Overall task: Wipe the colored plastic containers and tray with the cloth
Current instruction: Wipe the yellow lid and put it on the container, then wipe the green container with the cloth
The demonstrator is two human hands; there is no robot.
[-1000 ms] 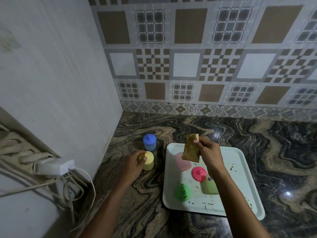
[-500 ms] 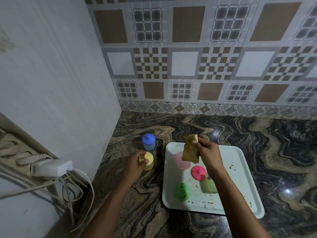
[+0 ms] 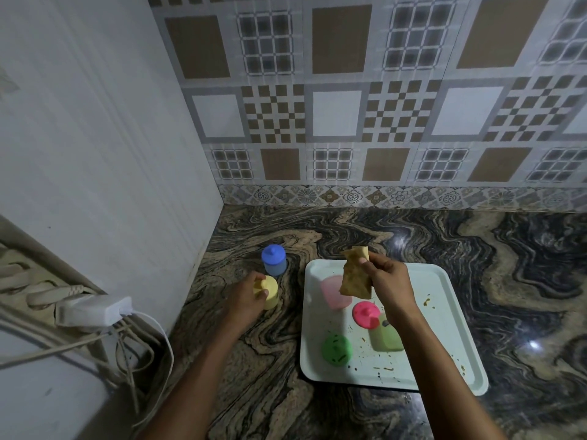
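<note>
My left hand (image 3: 244, 300) grips a yellow lidded container (image 3: 268, 292) standing on the marble counter, left of the tray. A blue lidded container (image 3: 273, 259) stands just behind it. My right hand (image 3: 389, 289) holds a crumpled tan cloth (image 3: 354, 276) up above the white tray (image 3: 444, 287). On the tray lie an open pale pink container (image 3: 333, 295), a pink lid (image 3: 366, 314), a green lid (image 3: 336, 349) and an open pale green container (image 3: 386, 338) partly hidden by my right forearm. Crumbs and brown stains dot the tray.
A white panel wall rises close on the left, with a white power adapter (image 3: 92, 309) and hanging cables (image 3: 139, 360) near my left forearm. The patterned tile backsplash closes the counter at the back. Dark marble counter stretches to the right of the tray.
Both hands hold almost the same pose. My left fingers have settled a little further over the yellow container's lid; the cloth stays raised over the tray.
</note>
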